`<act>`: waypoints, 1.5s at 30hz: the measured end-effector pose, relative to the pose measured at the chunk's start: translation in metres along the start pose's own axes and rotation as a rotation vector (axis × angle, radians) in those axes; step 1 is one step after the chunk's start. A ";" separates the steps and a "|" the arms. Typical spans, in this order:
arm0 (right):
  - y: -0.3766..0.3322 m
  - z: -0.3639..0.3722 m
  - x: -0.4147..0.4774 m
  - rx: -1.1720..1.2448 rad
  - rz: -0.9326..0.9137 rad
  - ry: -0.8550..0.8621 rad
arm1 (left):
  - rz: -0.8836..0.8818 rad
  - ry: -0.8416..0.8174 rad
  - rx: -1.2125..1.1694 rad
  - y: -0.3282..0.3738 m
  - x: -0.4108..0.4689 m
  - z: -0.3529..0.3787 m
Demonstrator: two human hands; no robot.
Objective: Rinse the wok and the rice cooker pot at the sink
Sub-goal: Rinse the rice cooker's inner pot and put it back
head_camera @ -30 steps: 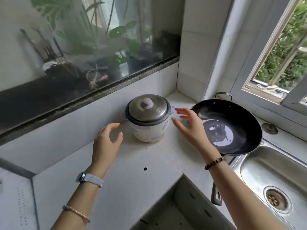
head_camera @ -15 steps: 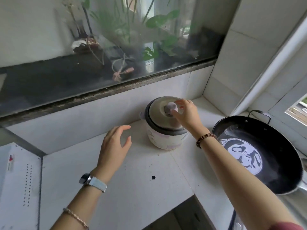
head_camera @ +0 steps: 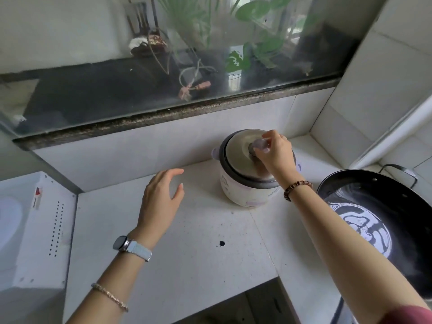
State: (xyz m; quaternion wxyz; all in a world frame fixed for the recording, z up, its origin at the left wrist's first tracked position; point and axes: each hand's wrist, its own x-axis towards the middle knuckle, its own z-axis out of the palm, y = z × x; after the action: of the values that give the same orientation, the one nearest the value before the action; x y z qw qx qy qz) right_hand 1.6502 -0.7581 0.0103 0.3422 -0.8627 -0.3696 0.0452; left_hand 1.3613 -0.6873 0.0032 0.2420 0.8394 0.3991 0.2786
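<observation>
- Pinching the knob [head_camera: 258,146] on the rice cooker [head_camera: 243,192] lid, the right hand [head_camera: 274,155] curls its fingertips around it.
- Left hand [head_camera: 161,199] hovers at the cooker's 9 o'clock, fingers loosely spread.
- Wok [head_camera: 385,206] sits at the cooker's 4 o'clock, on the counter [head_camera: 187,253].

Soft daylight, glare on wok [head_camera: 364,228], edges warped

Wok [head_camera: 374,199], right side beyond the edge; lid knob [head_camera: 257,144] half under right hand [head_camera: 277,155].
</observation>
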 end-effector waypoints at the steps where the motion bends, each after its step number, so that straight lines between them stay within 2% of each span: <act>1: -0.001 0.000 0.000 -0.002 0.001 0.008 | -0.007 0.005 -0.003 0.000 -0.002 -0.002; 11: -0.012 -0.007 -0.007 -0.108 -0.131 0.097 | -0.090 0.100 0.013 -0.019 -0.026 -0.034; 16: -0.032 -0.014 -0.011 -0.064 -0.181 0.214 | -0.108 0.126 0.021 -0.028 -0.037 -0.045; 20: -0.062 -0.024 -0.025 0.026 -0.335 0.239 | -0.121 0.150 0.006 -0.030 -0.045 -0.051; 23: -0.087 -0.021 -0.052 0.135 -0.417 0.160 | -0.140 0.163 -0.001 -0.034 -0.053 -0.055; 27: -0.102 0.013 -0.100 0.197 -0.480 -0.040 | -0.176 0.165 -0.002 -0.045 -0.069 -0.062; 34: -0.080 0.108 -0.179 -0.054 -0.383 -0.382 | -0.241 0.170 0.015 -0.072 -0.098 -0.072; 45: -0.062 0.165 -0.226 -0.225 -0.288 -0.613 | -0.296 0.106 0.032 -0.089 -0.126 -0.076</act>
State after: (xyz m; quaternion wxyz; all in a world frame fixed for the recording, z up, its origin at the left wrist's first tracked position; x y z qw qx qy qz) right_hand 1.3946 -0.7866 -0.1160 0.1214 -0.7803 -0.5756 0.2122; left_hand 1.1975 -0.7244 -0.0315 0.2455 0.7593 0.5351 0.2772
